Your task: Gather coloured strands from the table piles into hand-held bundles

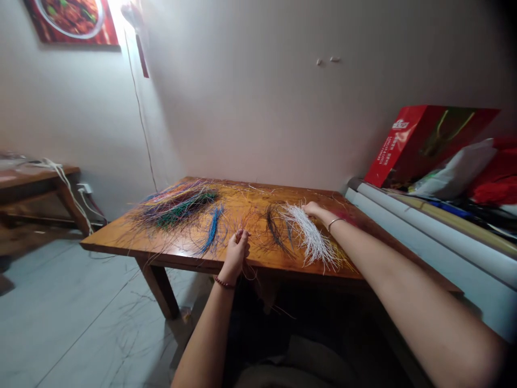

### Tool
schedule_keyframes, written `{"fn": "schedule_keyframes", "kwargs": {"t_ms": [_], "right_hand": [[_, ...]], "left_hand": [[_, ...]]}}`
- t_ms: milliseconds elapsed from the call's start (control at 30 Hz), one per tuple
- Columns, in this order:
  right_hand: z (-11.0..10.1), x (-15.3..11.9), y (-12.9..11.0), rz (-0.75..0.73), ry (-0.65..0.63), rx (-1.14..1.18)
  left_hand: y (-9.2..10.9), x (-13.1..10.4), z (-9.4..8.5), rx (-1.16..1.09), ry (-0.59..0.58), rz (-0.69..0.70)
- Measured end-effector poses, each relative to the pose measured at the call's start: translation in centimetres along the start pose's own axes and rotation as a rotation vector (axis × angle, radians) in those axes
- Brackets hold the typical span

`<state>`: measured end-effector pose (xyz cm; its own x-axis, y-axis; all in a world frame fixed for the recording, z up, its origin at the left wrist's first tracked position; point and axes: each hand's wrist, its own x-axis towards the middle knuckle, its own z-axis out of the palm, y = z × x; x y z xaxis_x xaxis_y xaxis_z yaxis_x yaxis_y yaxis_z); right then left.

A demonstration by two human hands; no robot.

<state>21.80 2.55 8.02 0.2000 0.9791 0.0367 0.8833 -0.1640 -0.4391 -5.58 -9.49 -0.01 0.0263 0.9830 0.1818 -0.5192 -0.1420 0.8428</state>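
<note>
My left hand [238,247] is closed around a bundle of thin reddish-brown strands near the table's front edge; loose ends stick out above and below the fist. My right hand [313,209] reaches to the top end of a thick white bundle of strands [313,237]; its fingertips are partly hidden, so whether they grip anything is unclear. Between the hands lies a dark bundle [277,229]. A blue bundle [212,229] rests left of my left hand. Farther left is a pile of green [186,209], purple and orange strands. Some yellow strands [345,260] show beside the white bundle.
The wooden table [121,234] stands against the wall. At right, a red box [428,137], plastic bags and long white rolls [436,231] sit beside it. Another table [36,180] with cables is at far left. A cord [139,108] hangs down the wall.
</note>
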Motion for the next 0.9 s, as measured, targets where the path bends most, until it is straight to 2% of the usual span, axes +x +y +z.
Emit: {"fn": "schedule_keyframes", "kwargs": {"t_ms": [67, 167, 233, 267, 300, 333, 400, 433, 500, 567, 667, 767, 900], "right_hand": [[-0.3, 0.2, 0.1, 0.048, 0.028, -0.001], [-2.5, -0.4, -0.6, 0.068, 0.108, -0.010], [-4.4, -2.4, -2.0, 0.003, 0.307, 0.025], [-5.2, -4.2, -2.9, -0.076, 0.502, 0.073], [-5.7, -6.4, -4.0, -0.210, 0.662, 0.128], [-5.9, -9.0, -5.1, -0.380, 0.711, 0.153], [-5.3, -14.5, -7.4, -0.733, 0.572, 0.098], [-4.6, -16.9, -8.6, -0.898, 0.446, 0.040], [-2.6, -20.1, -10.6, -1.132, 0.249, -0.084], [-0.7, -20.7, -12.0, -1.137, 0.183, -0.172], [1.3, -18.3, -13.2, -0.982, 0.200, -0.253], [2.2, -15.8, -13.4, -0.911, 0.159, -0.319], [2.5, -15.0, -13.4, -0.900, 0.135, -0.374]], "left_hand": [[0.0, -0.1, 0.1, 0.001, 0.004, 0.000], [-0.1, -0.1, 0.1, -0.008, 0.010, -0.001], [-0.2, -0.1, 0.0, -0.008, 0.000, -0.006], [-0.3, -0.1, 0.0, -0.006, -0.008, -0.008], [-0.3, -0.1, 0.0, -0.001, -0.013, -0.008], [-0.3, -0.1, -0.1, 0.007, -0.016, -0.005], [-0.4, -0.1, -0.1, 0.036, -0.005, 0.009], [-0.4, -0.1, -0.1, 0.055, 0.007, 0.018], [-0.4, -0.2, 0.0, 0.096, 0.025, 0.038], [-0.4, -0.2, 0.1, 0.127, 0.027, 0.041], [-0.3, -0.3, 0.1, 0.139, 0.014, 0.016], [-0.4, -0.3, 0.2, 0.146, 0.000, 0.005], [-0.6, -0.3, 0.1, 0.169, -0.016, 0.019]]}}
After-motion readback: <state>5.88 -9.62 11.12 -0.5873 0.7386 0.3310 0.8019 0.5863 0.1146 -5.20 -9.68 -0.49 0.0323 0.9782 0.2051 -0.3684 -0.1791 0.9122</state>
